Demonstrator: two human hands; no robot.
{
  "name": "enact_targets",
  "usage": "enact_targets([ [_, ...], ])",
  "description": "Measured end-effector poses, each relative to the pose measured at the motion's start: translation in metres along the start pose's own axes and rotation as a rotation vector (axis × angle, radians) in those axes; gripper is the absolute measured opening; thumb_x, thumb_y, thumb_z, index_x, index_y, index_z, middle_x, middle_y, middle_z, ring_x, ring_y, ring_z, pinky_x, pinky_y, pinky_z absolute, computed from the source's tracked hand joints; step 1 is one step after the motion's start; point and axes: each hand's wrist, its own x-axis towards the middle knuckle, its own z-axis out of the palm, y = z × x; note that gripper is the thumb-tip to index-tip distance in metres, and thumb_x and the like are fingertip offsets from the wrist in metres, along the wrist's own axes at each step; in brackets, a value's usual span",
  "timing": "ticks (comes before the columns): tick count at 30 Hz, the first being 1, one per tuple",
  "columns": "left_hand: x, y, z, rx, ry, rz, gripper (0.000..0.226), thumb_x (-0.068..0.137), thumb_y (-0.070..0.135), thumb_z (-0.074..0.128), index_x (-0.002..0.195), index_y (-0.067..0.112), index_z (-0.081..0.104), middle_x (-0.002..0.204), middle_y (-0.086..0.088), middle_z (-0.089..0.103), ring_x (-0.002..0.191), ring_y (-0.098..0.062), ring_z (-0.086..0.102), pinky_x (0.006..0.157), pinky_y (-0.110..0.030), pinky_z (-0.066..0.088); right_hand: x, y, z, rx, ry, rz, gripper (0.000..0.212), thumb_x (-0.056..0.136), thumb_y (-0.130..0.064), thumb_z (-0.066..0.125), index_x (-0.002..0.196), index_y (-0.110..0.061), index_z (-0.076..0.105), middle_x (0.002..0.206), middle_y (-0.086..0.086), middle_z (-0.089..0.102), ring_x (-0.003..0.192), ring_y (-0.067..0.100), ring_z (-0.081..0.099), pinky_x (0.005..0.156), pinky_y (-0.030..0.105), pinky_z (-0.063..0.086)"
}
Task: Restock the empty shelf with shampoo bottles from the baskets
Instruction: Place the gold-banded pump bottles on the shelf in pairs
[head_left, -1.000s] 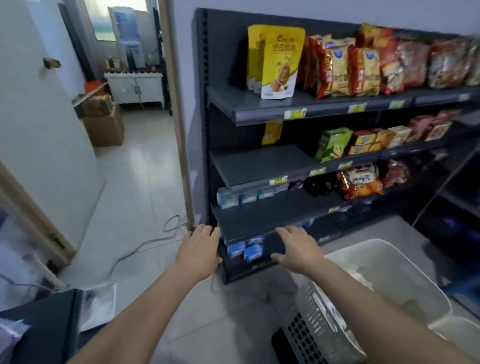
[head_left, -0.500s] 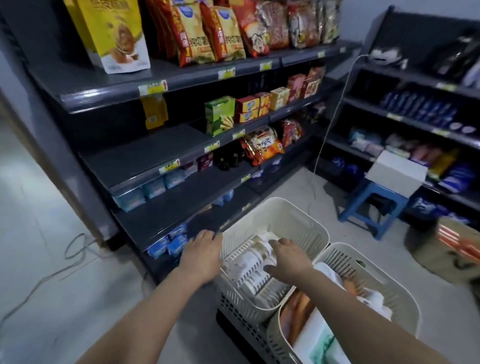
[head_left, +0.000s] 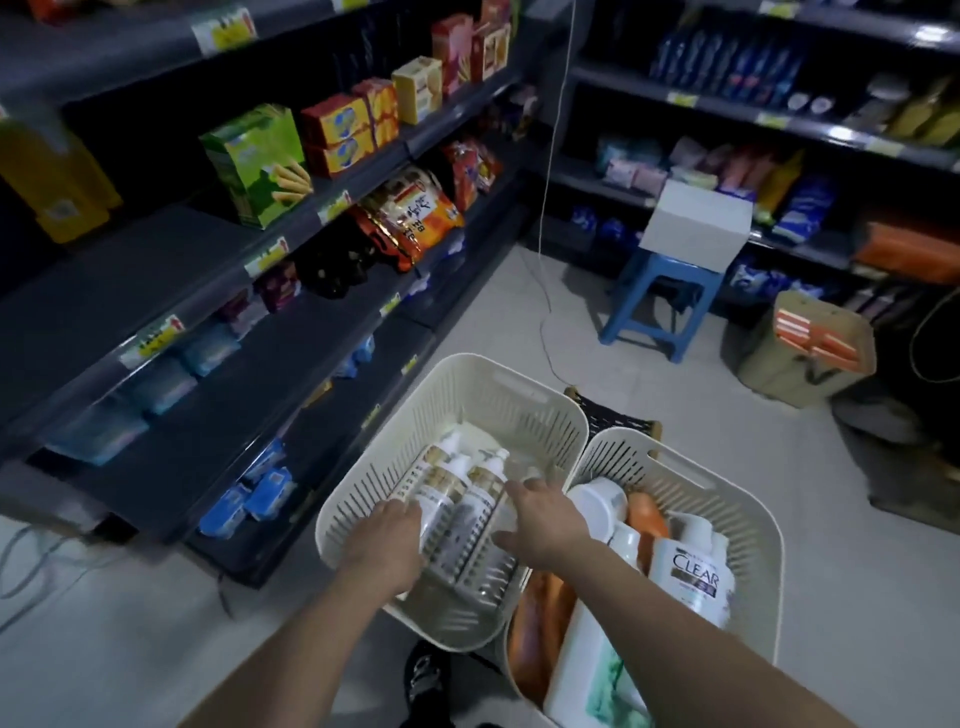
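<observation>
Nearest, on the right, the right basket (head_left: 748, 499) holds mixed bottles lying packed together, among them a white CLEAR bottle (head_left: 693, 571) and orange ones (head_left: 644, 519). Just left of it, touching, the left basket (head_left: 457, 374) holds two white bottles (head_left: 457, 499) lying side by side, likely laid flat so they would not topple in carrying. Both hands are down in this basket: the left hand (head_left: 387, 545) rests on the left bottle's flank, the right hand (head_left: 545, 519) lies over the right one, fingers spread and not yet clenched on either, as if bracketing the pair to lift both at once. Beyond, to the left, the empty shelf (head_left: 249, 395) waits, bare along its front. Half a second ago the hands were at the basket's near rim and the view sat further left; now they reach deeper and the view faces the baskets.
</observation>
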Motion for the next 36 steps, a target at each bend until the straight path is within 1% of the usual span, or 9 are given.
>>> enact_targets([
  [5, 0.041, -0.003, 0.013, -0.016, -0.103, 0.031, 0.051, 0.091, 0.03, 0.057, 0.137, 0.016, 0.04, 0.131, -0.005, 0.05, 0.117, -0.023, 0.05, 0.088, -0.033, 0.043, 0.035, 0.005, 0.012, 0.073, -0.082, 0.08, 0.067, 0.092, -0.034, 0.061, 0.149, -0.017, 0.032, 0.145, 0.013, 0.042, 0.137, 0.032, 0.034, 0.109, 0.041, 0.037],
  [9, 0.073, -0.006, 0.025, -0.097, -0.173, -0.019, 0.082, 0.093, 0.041, 0.056, 0.155, 0.014, 0.009, 0.156, -0.007, 0.029, 0.14, -0.027, 0.034, 0.11, -0.038, 0.032, 0.065, 0.007, 0.023, 0.121, -0.138, 0.148, 0.066, 0.092, -0.036, 0.062, 0.148, -0.017, 0.033, 0.145, 0.013, 0.042, 0.136, 0.032, 0.036, 0.112, 0.043, 0.035],
  [13, 0.105, -0.013, 0.041, -0.256, -0.236, -0.085, 0.094, 0.088, 0.048, 0.062, 0.155, 0.016, 0.004, 0.157, -0.01, 0.026, 0.14, -0.029, 0.034, 0.11, -0.044, 0.038, 0.096, 0.009, 0.036, 0.143, -0.185, 0.213, 0.063, 0.091, -0.036, 0.064, 0.144, -0.017, 0.038, 0.142, 0.013, 0.045, 0.132, 0.031, 0.041, 0.111, 0.045, 0.039],
  [16, 0.124, -0.016, 0.055, -0.387, -0.225, -0.154, 0.097, 0.077, 0.061, 0.066, 0.15, 0.016, 0.022, 0.146, -0.01, 0.041, 0.126, -0.028, 0.049, 0.097, -0.043, 0.049, 0.119, 0.011, 0.042, 0.187, -0.208, 0.257, 0.054, 0.091, -0.033, 0.064, 0.139, -0.017, 0.044, 0.134, 0.011, 0.052, 0.125, 0.03, 0.048, 0.106, 0.044, 0.044],
  [20, 0.134, -0.012, 0.057, -0.4, -0.119, -0.207, 0.066, 0.071, 0.053, 0.073, 0.123, 0.018, 0.051, 0.112, -0.002, 0.054, 0.096, -0.019, 0.057, 0.071, -0.029, 0.049, 0.147, 0.016, 0.05, 0.293, -0.212, 0.336, 0.051, 0.088, -0.046, 0.065, 0.125, -0.015, 0.052, 0.118, 0.009, 0.062, 0.108, 0.028, 0.059, 0.094, 0.043, 0.052],
  [26, 0.139, -0.028, 0.058, -0.71, -0.176, -0.183, 0.034, 0.054, 0.044, 0.076, 0.083, 0.029, 0.064, 0.076, 0.012, 0.068, 0.066, -0.002, 0.065, 0.062, -0.031, 0.058, 0.184, 0.021, 0.06, 0.46, -0.202, 0.469, 0.084, 0.078, -0.052, 0.073, 0.143, -0.016, 0.033, 0.137, 0.014, 0.052, 0.125, 0.033, 0.05, 0.103, 0.045, 0.047],
  [29, 0.135, -0.04, 0.057, -0.911, -0.167, -0.151, 0.041, 0.053, 0.039, 0.081, 0.091, 0.028, 0.068, 0.082, 0.012, 0.073, 0.072, -0.002, 0.07, 0.068, -0.038, 0.059, 0.198, 0.022, 0.069, 0.481, -0.217, 0.553, 0.092, 0.079, -0.055, 0.069, 0.148, -0.013, 0.026, 0.149, 0.016, 0.036, 0.136, 0.036, 0.039, 0.111, 0.05, 0.039],
  [33, 0.134, -0.05, 0.051, -1.026, -0.196, -0.178, 0.051, 0.052, 0.04, 0.083, 0.097, 0.025, 0.066, 0.089, 0.008, 0.074, 0.081, -0.006, 0.071, 0.077, -0.043, 0.059, 0.204, 0.016, 0.077, 0.403, -0.298, 0.57, 0.095, 0.084, -0.063, 0.061, 0.153, -0.01, 0.023, 0.163, 0.016, 0.007, 0.151, 0.033, 0.009, 0.121, 0.048, 0.01],
  [36, 0.13, -0.051, 0.047, -1.015, -0.187, -0.218, 0.068, 0.048, 0.045, 0.085, 0.107, 0.026, 0.057, 0.096, 0.01, 0.07, 0.086, -0.006, 0.067, 0.079, -0.038, 0.056, 0.211, 0.01, 0.084, 0.405, -0.258, 0.585, 0.091, 0.078, -0.066, 0.066, 0.145, -0.009, 0.041, 0.158, 0.018, 0.025, 0.148, 0.033, 0.021, 0.12, 0.047, 0.019],
])
